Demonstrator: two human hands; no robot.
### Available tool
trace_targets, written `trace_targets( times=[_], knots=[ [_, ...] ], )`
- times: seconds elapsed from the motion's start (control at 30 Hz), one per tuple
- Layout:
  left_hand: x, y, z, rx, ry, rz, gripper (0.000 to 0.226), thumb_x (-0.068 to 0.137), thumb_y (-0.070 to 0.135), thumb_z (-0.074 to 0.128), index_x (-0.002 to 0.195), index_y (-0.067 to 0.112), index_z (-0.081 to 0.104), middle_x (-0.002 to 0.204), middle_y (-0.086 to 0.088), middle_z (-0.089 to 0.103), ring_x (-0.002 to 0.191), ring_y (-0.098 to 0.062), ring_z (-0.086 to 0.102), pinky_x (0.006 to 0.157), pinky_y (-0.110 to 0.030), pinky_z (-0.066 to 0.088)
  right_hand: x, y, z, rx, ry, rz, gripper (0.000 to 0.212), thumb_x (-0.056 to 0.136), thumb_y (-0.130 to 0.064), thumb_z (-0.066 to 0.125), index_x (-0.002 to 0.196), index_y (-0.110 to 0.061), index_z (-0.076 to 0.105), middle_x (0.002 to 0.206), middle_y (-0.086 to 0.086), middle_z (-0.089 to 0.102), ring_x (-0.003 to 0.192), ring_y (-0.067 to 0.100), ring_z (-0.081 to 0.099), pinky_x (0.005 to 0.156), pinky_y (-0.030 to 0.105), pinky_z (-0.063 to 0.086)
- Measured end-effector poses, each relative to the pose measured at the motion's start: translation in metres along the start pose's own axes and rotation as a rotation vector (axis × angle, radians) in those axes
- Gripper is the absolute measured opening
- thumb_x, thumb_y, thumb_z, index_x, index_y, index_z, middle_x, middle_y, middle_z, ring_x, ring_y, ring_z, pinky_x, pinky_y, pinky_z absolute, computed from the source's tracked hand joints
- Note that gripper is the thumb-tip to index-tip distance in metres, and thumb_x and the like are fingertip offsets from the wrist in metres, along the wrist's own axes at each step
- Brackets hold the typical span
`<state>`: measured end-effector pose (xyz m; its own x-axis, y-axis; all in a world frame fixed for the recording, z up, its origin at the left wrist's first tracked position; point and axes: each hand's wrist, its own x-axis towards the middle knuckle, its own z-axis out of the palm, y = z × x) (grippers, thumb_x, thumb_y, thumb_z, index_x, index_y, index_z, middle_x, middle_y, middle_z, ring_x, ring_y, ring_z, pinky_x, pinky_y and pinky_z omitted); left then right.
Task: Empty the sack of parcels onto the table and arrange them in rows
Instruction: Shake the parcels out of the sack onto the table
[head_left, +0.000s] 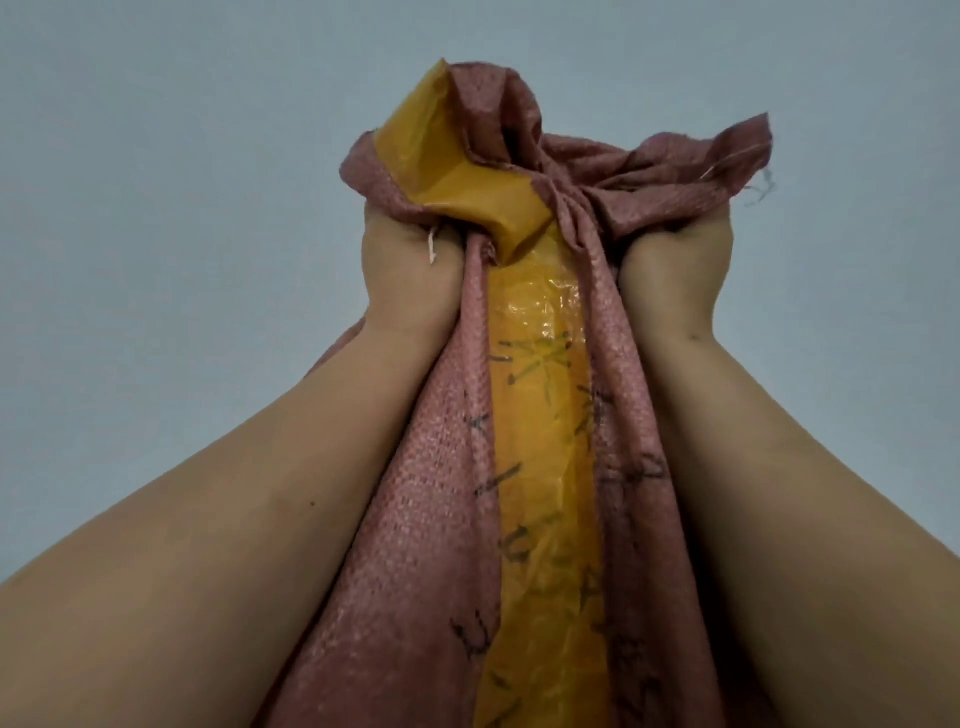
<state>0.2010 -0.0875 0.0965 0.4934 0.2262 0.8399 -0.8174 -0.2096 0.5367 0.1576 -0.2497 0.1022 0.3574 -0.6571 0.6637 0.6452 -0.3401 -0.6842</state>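
Sack (415, 499): dusty pink-red, fine woven grid texture, faded dark marker scribbles scattered over cloth. Tape strip (540, 467) down sack middle: glossy orange-yellow, translucent, wrinkled, same dark scribbles showing on it; loose tape end at gathered top, deeper amber-orange. Frayed threads: white one at left side of neck, pale blue-grey ones at right corner. Backdrop (156, 156): plain pale grey-blue, no pattern.
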Motion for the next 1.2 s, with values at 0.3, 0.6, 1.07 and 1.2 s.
trace_targets(
  times=[0.3, 0.6, 1.07, 1.2],
  knots=[
    [-0.043, -0.023, -0.019, -0.087, -0.093, -0.094, 0.044, 0.087, 0.005, 0.065, 0.099, 0.041, 0.042, 0.099, 0.022, 0.049, 0.087, 0.011, 0.053, 0.082, -0.009, 0.045, -0.025, 0.044, -0.009, -0.294, -0.486, 0.035, 0.018, 0.094, -0.020, 0.057, 0.110, -0.025, 0.062, 0.120, 0.000, 0.067, 0.111, 0.015, 0.061, 0.091, 0.025, 0.046],
    [-0.090, -0.090, -0.058, 0.388, -0.636, -0.257, 0.021, 0.076, 0.026, 0.047, 0.068, 0.010, 0.058, 0.082, -0.016, 0.065, 0.096, -0.039, 0.061, 0.071, -0.030, 0.043, -0.081, 0.076, -0.066, -0.349, -1.220, 0.763, 0.019, 0.089, -0.004, 0.065, 0.092, -0.020, 0.072, 0.090, -0.004, 0.076, 0.084, 0.011, 0.069, 0.065, 0.020, 0.054],
    [-0.092, -0.080, -0.105, 0.430, -0.955, -0.922, 0.101, 0.066, 0.038, 0.081, 0.149, 0.028, 0.025, 0.126, 0.001, 0.057, 0.109, -0.022, 0.058, 0.093, -0.037, 0.051, -0.062, 0.095, -0.030, -0.940, -0.733, 0.116, 0.037, 0.095, -0.022, 0.058, 0.124, 0.002, 0.058, 0.119, 0.025, 0.063, 0.110, 0.041, 0.059, 0.088, 0.039, 0.045],
    [-0.116, -0.088, -0.101, 0.420, -0.931, -1.009, 0.080, 0.079, 0.038, 0.078, 0.145, 0.025, 0.035, 0.130, -0.002, 0.055, 0.107, -0.020, 0.055, 0.088, -0.032, 0.046, -0.069, 0.075, -0.024, -0.654, -0.764, 0.275, 0.010, 0.098, -0.009, 0.054, 0.098, -0.003, 0.061, 0.097, 0.011, 0.062, 0.092, 0.024, 0.058, 0.081, 0.029, 0.050]
  ],
)
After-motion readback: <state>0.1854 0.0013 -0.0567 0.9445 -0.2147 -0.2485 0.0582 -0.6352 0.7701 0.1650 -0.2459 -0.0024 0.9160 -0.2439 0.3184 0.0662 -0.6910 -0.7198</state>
